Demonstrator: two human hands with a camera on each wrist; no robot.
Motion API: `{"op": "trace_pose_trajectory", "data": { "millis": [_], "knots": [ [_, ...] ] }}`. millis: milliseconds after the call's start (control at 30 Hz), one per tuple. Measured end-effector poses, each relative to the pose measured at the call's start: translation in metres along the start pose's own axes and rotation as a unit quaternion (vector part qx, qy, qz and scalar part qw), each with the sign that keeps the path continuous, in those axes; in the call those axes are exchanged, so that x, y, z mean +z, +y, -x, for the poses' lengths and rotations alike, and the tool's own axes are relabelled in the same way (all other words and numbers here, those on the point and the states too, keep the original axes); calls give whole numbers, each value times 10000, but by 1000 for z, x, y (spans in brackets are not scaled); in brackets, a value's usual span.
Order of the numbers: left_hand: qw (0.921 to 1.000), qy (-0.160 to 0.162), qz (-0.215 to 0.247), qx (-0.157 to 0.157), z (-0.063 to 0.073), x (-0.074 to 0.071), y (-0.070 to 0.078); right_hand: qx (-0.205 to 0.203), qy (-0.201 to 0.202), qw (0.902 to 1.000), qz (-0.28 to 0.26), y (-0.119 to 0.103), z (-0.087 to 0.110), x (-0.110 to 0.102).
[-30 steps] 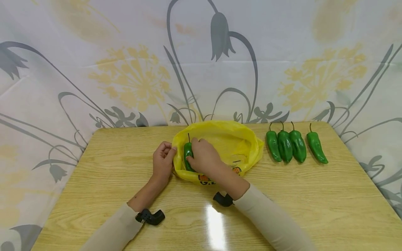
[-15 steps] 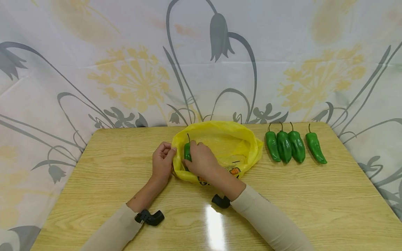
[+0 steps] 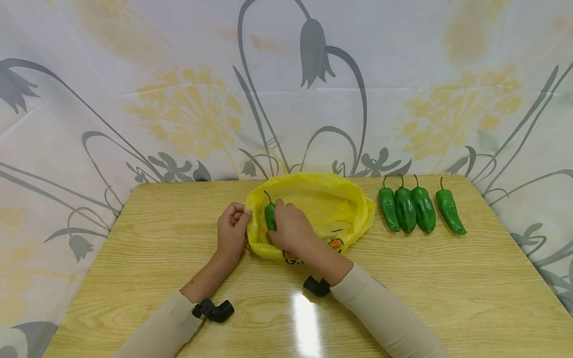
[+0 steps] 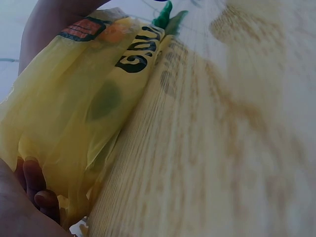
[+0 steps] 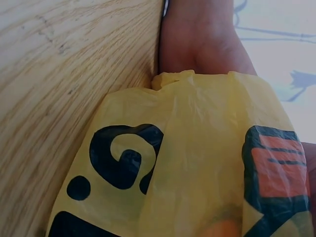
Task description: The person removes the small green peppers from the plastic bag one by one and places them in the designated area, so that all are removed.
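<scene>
A yellow plastic bag [image 3: 309, 180] lies on the table with its mouth spread wide. At its left side my left hand [image 3: 231, 231] pinches the rim; in the left wrist view the curled fingers [image 4: 37, 185] show against the bag's wall. My right hand [image 3: 292, 227] reaches into the bag and grips a green chili pepper [image 3: 270, 216], whose stem end points up and slightly left. The pepper's lower end is hidden behind the hand and the bag's front. In the left wrist view a dark green patch [image 4: 104, 101] shows through the plastic.
Right of the bag, three green peppers [image 3: 406, 211] lie side by side, with another pepper [image 3: 450, 211] a little apart from them. All have stems pointing away. The wooden table [image 3: 170, 219] meets a flower-printed cloth [image 3: 197, 99] at the back.
My right hand shifts slightly inside the bag, first left over the pepper, then back a little to the right. The pepper's stem now leans further left. My left hand keeps its place.
</scene>
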State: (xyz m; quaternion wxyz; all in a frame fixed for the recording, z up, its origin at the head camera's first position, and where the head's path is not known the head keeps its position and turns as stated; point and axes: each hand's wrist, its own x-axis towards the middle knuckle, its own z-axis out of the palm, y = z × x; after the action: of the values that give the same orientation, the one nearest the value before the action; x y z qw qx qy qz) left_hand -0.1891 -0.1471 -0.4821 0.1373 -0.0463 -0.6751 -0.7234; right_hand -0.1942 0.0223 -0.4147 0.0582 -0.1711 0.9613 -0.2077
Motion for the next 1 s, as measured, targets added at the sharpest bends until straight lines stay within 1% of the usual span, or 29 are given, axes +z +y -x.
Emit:
{"op": "trace_pose_trajectory", "data": {
  "millis": [233, 500, 667, 1000],
  "knots": [
    [10000, -3, -34, 5, 0, 0, 1, -46, 87, 9999, 91, 1, 3, -5],
    [10000, -1, -96, -12, 0, 0, 0, 23, -41, 10000, 32, 3, 6, -8],
    [9999, -42, -91, 36, 0, -1, 0, -30, -65, 10000, -8, 4, 8, -12],
    [9998, -43, -127, 121, 0, -1, 0, -41, -80, 9994, -344, 7, 13, -22]
  ]
}}
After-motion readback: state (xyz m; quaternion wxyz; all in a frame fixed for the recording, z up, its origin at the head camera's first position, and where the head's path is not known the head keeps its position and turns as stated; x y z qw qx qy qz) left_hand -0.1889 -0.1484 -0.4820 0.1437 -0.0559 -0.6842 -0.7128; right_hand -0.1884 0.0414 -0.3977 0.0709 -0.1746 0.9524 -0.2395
